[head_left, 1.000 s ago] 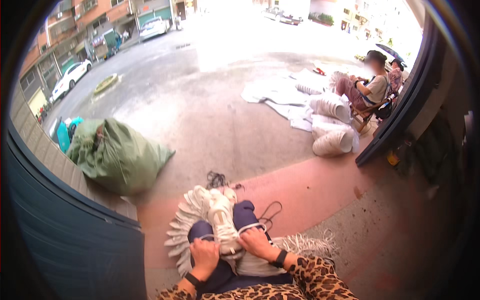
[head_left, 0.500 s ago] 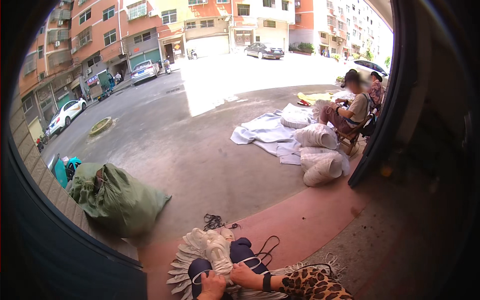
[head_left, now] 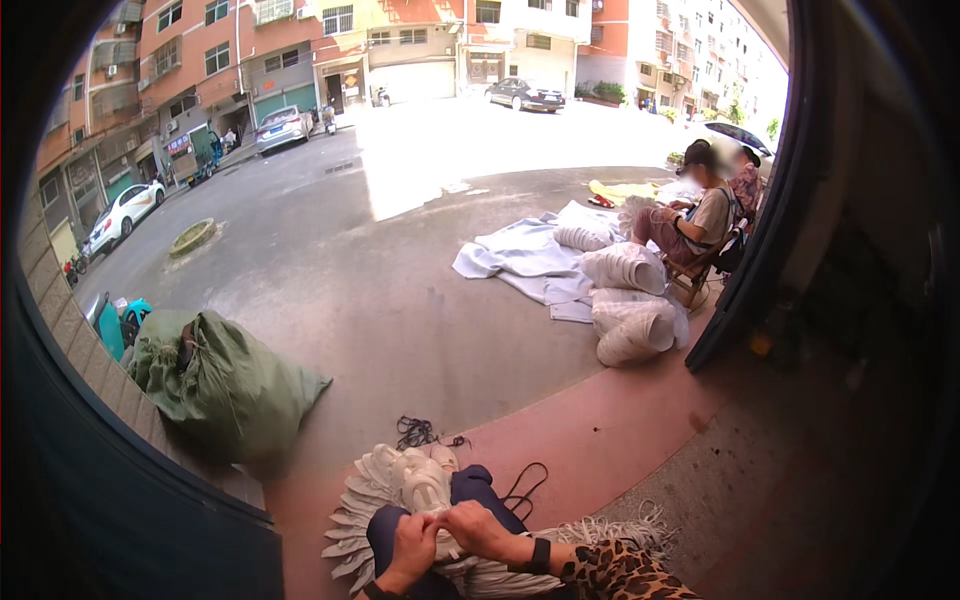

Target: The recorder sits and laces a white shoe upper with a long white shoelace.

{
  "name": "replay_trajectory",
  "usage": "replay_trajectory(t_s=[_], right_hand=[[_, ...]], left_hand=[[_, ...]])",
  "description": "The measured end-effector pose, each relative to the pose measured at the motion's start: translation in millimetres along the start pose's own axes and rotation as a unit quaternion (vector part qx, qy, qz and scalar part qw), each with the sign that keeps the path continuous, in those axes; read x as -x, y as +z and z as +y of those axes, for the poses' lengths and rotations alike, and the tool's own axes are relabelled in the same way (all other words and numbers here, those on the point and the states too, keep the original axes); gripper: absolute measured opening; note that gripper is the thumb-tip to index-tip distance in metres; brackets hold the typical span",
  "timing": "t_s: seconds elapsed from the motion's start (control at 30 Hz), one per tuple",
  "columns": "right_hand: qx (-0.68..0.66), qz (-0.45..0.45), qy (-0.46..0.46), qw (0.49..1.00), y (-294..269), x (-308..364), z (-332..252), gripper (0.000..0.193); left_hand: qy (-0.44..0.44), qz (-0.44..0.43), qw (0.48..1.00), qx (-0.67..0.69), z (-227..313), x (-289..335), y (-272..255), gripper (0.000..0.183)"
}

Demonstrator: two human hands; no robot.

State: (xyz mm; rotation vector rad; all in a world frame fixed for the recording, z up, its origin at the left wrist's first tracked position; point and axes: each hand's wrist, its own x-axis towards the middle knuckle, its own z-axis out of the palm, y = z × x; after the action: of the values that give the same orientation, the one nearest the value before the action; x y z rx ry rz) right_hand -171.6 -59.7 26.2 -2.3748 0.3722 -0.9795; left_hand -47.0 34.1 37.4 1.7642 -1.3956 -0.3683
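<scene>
A pale shoe upper (head_left: 424,488) lies between my knees. Just below it my two hands meet, fingertips pinched together. My left hand (head_left: 412,548) is closed on a thin white shoelace, of which little shows between the fingers. My right hand (head_left: 482,528), with a dark band at the wrist, is closed on the same lace. Fanned out to the left is a stack of pale shoe uppers (head_left: 350,515). Under my right forearm a bundle of white laces (head_left: 640,530) spreads to the right.
Black cords (head_left: 415,432) lie on the floor ahead. A large green sack (head_left: 235,385) stands at left. To the right are bundled white stacks (head_left: 635,325) beside a pale cloth (head_left: 520,260), with a seated person (head_left: 710,210) behind. A dark door frame (head_left: 745,250) edges the right.
My hands have come together from slightly apart, and the wide white lace loops beside them no longer show. The whole view has shifted slightly.
</scene>
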Motion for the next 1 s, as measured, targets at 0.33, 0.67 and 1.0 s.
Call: replay_trajectory(t_s=[0.33, 0.67, 1.0], right_hand=[[-0.076, -0.002, 0.297, 0.952, 15, 16, 46, 0.039], [-0.022, -0.091, 0.379, 0.921, 15, 47, 85, 0.033], [0.010, -0.110, 0.387, 0.916, 22, 39, 102, 0.027]], left_hand=[[-0.274, 0.088, 0.957, 0.038, -157, 42, -39, 0.023], [-0.661, -0.063, 0.747, 0.035, -286, 318, -18, 0.063], [-0.720, -0.141, 0.677, -0.053, -318, 318, 27, 0.038]])
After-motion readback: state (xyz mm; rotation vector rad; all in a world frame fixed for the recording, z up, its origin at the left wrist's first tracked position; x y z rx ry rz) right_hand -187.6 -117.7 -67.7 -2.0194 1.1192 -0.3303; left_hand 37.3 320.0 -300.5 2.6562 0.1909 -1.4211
